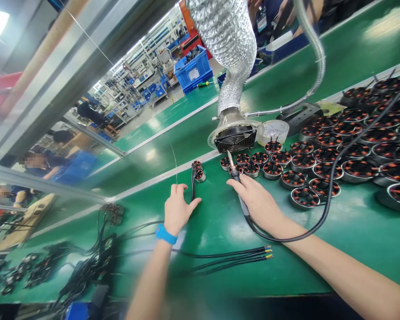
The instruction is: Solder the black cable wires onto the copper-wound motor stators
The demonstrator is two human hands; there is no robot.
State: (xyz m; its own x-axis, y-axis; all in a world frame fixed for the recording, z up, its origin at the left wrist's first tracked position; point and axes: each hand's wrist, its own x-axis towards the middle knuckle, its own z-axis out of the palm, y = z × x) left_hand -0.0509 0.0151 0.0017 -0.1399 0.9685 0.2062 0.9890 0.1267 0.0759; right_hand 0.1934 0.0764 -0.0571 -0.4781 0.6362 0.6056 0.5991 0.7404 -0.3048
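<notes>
My right hand (257, 201) is closed around a soldering iron (234, 171), gripped like a pen, its tip pointing up toward the fan grille (235, 140) of a fume extractor. The iron's black cord (323, 213) loops off to the right. My left hand (177, 209), with a blue wristband, rests on the green table with fingers curled around a black cable (192, 186) that leads to a small motor stator (198, 171) just beyond it.
Several copper-wound motor stators (320, 155) lie in rows at the right. A silver flexible duct (230, 44) hangs over the fan. Loose black cables with coloured tips (240, 255) lie near me; a tangle of wired stators (86, 266) sits at left. People work beyond the table.
</notes>
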